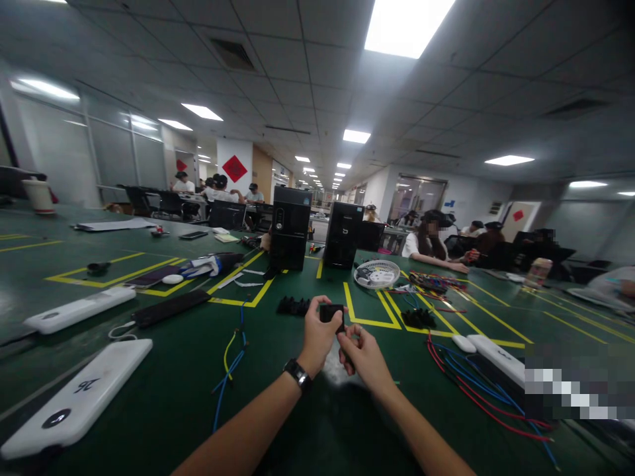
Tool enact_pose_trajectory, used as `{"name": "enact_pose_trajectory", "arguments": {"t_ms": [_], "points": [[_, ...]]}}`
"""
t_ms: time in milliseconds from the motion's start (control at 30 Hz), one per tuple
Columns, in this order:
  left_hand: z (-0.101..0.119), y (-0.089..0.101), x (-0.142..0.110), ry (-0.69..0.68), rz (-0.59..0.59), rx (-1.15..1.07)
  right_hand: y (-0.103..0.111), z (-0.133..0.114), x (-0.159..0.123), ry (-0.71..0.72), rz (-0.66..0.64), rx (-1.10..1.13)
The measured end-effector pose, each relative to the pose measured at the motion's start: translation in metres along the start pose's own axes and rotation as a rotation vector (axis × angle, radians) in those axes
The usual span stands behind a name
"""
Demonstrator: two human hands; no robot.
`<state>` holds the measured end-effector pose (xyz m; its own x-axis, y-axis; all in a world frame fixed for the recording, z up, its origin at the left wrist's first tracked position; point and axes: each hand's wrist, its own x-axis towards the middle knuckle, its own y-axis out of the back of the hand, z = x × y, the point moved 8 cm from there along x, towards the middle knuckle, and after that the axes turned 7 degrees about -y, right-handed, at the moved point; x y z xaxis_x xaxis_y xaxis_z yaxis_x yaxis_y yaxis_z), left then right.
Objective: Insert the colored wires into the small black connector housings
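Note:
My left hand (316,340), with a dark watch on its wrist, grips a small black block-shaped part (326,309) between thumb and fingers. Close below its right side is my right hand (363,354), its thumb and fingertips pinched together; whatever sits between them is too small to make out. Several similar black parts (294,306) lie just beyond my left hand, and another cluster of black parts (419,318) lies to the right. Blue and yellow wires (233,367) are on the green table left of my arms; red and blue wires (476,383) lie on the right.
Two black computer towers (290,228) stand at the back of the green table (278,357). A white round basket (376,274) and a wire bundle (436,282) are right of them. White power banks (82,396) lie left and right. Other people (429,238) sit around.

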<state>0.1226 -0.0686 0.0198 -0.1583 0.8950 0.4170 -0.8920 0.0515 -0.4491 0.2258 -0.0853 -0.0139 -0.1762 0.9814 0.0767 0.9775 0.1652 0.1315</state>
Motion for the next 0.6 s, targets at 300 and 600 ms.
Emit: {"name": "enact_pose_trajectory", "arguments": {"t_ms": [300,600], "points": [[-0.004,0.001,0.001,-0.006,-0.009,0.076,-0.007,0.008,0.001,-0.094,-0.091,-0.057],[0.000,0.006,0.010,-0.153,-0.040,0.250,-0.010,0.005,-0.002,-0.036,-0.069,-0.097]]}}
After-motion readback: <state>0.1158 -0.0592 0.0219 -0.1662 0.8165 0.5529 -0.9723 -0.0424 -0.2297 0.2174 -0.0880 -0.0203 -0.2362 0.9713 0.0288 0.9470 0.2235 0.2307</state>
